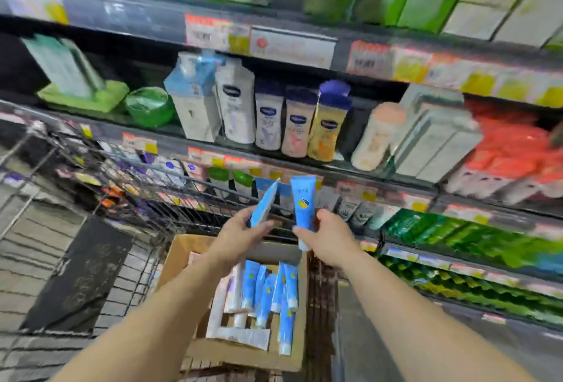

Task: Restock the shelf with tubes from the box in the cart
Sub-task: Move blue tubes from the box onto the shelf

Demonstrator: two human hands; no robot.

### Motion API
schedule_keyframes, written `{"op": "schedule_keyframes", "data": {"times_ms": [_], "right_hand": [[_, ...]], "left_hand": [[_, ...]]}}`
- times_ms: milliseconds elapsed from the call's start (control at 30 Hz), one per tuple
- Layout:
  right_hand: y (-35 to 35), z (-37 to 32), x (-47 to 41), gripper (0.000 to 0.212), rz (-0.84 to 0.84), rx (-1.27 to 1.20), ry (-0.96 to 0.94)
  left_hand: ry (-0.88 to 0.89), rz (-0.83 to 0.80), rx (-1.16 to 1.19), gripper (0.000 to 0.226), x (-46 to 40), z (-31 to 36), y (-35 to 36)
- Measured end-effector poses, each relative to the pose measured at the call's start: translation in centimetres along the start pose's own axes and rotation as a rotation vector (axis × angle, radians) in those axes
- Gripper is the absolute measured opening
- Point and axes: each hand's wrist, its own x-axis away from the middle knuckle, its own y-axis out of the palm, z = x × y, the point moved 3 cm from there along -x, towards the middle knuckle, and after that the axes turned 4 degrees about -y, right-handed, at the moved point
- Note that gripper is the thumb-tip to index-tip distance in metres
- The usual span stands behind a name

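Note:
My left hand (243, 232) grips a blue tube (265, 202) that tilts to the right, cap end hidden in my palm. My right hand (327, 238) holds a second blue tube (303, 203) upright, its white cap pointing down below my fingers. Both hands hover above the far edge of a cardboard box (179, 256) that sits in a wire cart (146, 198). Inside the box lie several more blue tubes (268, 290) and white tubes (234, 293). The shelf (350, 195) with small tubes stands just beyond my hands.
Lotion bottles (297, 122) stand on the shelf above. Green packs (457, 238) fill lower shelves at right. Red packs (515, 150) sit at far right. The cart's wire side (36, 162) rises at left, over a tiled floor (30, 259).

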Motion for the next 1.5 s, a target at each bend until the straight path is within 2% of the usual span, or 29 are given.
{"op": "schedule_keyframes", "data": {"times_ms": [67,200,367,467,600,767,933,1067,1267,1500], "right_hand": [[-3.1,0.1,1.1,0.035,0.067,-0.027,-0.016],[-10.5,3.1,4.7,0.042,0.219,-0.076,-0.005],[-21.6,12.9,12.8,0.035,0.340,-0.242,-0.028],[-29.5,20.5,19.2,0.019,0.440,-0.234,0.008],[-39.5,27.9,28.0,0.025,0.657,-0.260,0.059],[-46.8,33.4,33.7,0.020,0.788,-0.317,0.049],[-51.3,37.3,32.3,0.028,0.781,-0.403,0.088],[-56.9,38.7,29.1,0.019,0.825,-0.398,0.022],[-66.3,39.0,25.5,0.013,0.909,-0.349,-0.065],[-72.6,39.0,21.8,0.010,0.908,-0.233,-0.162]], "left_hand": [[0.023,-0.055,0.121,0.011,1.3,3.5,2.3],[0.188,-0.097,0.109,0.024,4.3,8.9,9.2],[0.300,-0.157,0.037,0.035,9.0,13.7,23.6],[0.322,-0.238,0.017,0.040,12.0,17.1,34.5],[0.368,-0.416,0.138,0.017,16.0,22.0,47.8],[0.330,-0.619,0.203,0.009,17.6,27.6,58.5],[0.357,-0.579,0.119,0.012,14.5,33.2,64.1],[0.424,-0.540,0.052,0.025,9.8,38.4,68.1],[0.628,-0.340,-0.214,0.022,3.4,46.4,74.2],[0.658,-0.227,-0.407,0.037,-2.5,48.7,79.6]]}}
